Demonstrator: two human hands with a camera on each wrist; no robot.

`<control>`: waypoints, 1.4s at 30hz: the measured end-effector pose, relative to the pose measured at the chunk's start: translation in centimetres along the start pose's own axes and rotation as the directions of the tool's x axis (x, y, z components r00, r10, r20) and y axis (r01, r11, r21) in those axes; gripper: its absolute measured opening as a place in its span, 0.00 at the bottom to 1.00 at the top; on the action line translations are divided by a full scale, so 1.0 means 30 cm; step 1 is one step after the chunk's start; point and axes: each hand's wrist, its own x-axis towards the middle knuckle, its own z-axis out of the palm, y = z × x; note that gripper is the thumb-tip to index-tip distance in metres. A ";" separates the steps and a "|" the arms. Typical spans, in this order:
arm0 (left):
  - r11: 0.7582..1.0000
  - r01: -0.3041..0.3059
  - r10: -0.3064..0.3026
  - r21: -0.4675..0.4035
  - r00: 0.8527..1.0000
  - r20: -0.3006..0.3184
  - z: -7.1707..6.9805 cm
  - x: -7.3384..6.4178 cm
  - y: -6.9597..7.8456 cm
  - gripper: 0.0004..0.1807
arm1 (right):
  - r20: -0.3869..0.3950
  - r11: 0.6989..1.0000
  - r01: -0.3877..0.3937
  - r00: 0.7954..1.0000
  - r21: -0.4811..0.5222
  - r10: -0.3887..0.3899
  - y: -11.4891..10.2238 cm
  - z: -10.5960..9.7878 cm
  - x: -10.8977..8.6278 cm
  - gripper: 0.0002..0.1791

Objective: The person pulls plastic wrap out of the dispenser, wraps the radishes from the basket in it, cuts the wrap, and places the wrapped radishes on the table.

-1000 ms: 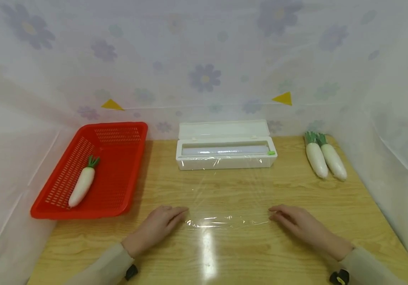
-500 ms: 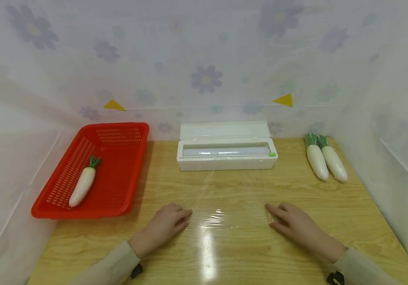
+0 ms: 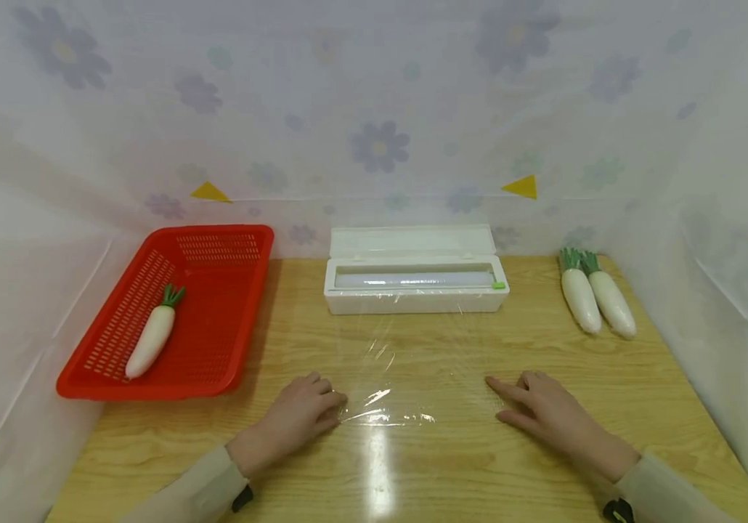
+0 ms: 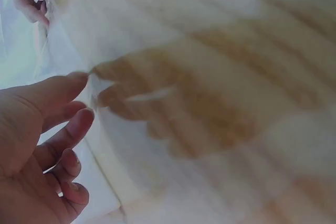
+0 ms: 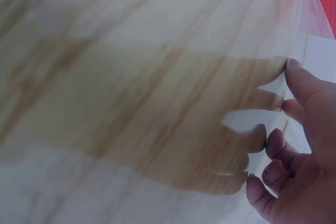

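A transparent sheet of plastic wrap (image 3: 380, 396) stretches over the wooden table from a white wrap dispenser box (image 3: 413, 301). The box's lid is up and the roll (image 3: 413, 279) shows inside. At the sheet's near left corner is my left hand (image 3: 298, 414), thumb and forefinger tips touching down at its edge with a gap between them. My right hand (image 3: 553, 414) touches the opposite corner, forefinger and thumb spread apart. Both wrist views show the fingertips meeting their reflections on the glossy surface, the other fingers of the left hand (image 4: 47, 145) and right hand (image 5: 304, 150) loosely bent.
On the left, a red plastic basket (image 3: 230, 349) holds one white radish (image 3: 152, 340) with green stalks. Two more radishes (image 3: 581, 301) lie side by side at the back right. A green slider (image 3: 498, 285) sits on the box's right end. Flowered sheeting (image 3: 374, 94) encloses the table.
The wrap's near edge has come down toward the table and slightly nearer me. My right forefinger and thumb have spread apart; the left fingertips have also parted a little.
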 end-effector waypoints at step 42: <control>0.702 0.706 -0.685 -0.095 0.706 0.178 -0.573 -0.087 -0.788 0.25 | -0.019 1.000 -0.018 1.000 0.014 0.018 -0.008 -0.001 0.006 0.31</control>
